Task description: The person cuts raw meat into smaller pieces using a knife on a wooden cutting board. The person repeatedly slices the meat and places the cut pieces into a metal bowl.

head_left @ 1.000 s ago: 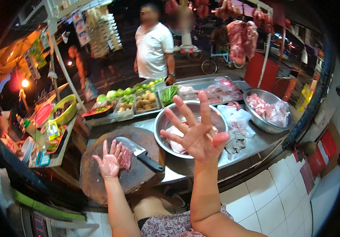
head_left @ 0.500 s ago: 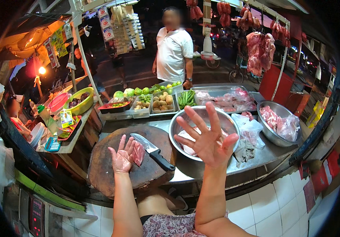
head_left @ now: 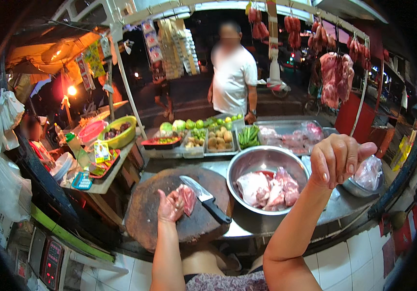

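My left hand lies palm up over the left part of a round wooden chopping block, its fingers loosely bent and nothing in it. Just beside its fingertips is a small piece of raw meat; whether they touch I cannot tell. To the right of the meat rests a knife with a black handle. I hold my right hand up at the right, fingers drooping and thumb stretched out, with nothing in it. A steel bowl with large raw meat pieces stands between my hands.
Vegetable trays and a tray of bagged meat line the counter's far side. Behind them stands a person in a white shirt. Sausages and a meat slab hang at upper right. A second bowl is partly behind my right hand.
My right hand has swung right, away from over the steel bowl, and its spread fingers now droop. My left hand's fingers have curled slightly. The view has shifted, so the scene sits further right and lower.
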`<state>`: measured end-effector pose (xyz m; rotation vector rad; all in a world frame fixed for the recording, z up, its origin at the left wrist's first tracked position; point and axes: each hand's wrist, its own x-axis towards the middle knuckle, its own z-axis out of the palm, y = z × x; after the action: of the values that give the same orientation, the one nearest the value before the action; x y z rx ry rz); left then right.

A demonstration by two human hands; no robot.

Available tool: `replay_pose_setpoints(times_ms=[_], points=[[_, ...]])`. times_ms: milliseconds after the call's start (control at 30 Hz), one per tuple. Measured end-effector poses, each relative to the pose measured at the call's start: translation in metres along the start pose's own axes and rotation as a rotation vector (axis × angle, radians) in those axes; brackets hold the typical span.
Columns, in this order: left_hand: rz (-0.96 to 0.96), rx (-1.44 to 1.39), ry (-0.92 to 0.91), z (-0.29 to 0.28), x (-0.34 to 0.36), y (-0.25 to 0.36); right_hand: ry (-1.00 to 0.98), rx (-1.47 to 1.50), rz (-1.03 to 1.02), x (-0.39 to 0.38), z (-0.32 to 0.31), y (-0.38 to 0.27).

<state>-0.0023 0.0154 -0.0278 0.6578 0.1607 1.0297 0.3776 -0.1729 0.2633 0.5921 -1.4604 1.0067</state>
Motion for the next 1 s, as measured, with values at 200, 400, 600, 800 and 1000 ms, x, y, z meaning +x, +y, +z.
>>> replay_pose_setpoints(times_ms=[200,400,600,800,1000], points=[[-0.052,-0.117,-0.116,-0.013,0.005,0.002,0.397,0.032,0.224,-0.066,0.000,0.075],[0.026,-0.160,0.019,-0.018,0.005,0.003,0.572,0.236,0.471,-0.120,-0.005,0.167],[0.166,-0.317,0.228,-0.033,0.011,0.002,0.721,-0.010,0.782,-0.164,-0.005,0.220],[0.229,-0.272,0.214,-0.034,0.009,0.000,0.846,-0.242,0.940,-0.222,0.020,0.279],[0.187,-0.172,-0.025,-0.006,0.009,0.000,0.738,-0.592,1.024,-0.227,0.019,0.267]])
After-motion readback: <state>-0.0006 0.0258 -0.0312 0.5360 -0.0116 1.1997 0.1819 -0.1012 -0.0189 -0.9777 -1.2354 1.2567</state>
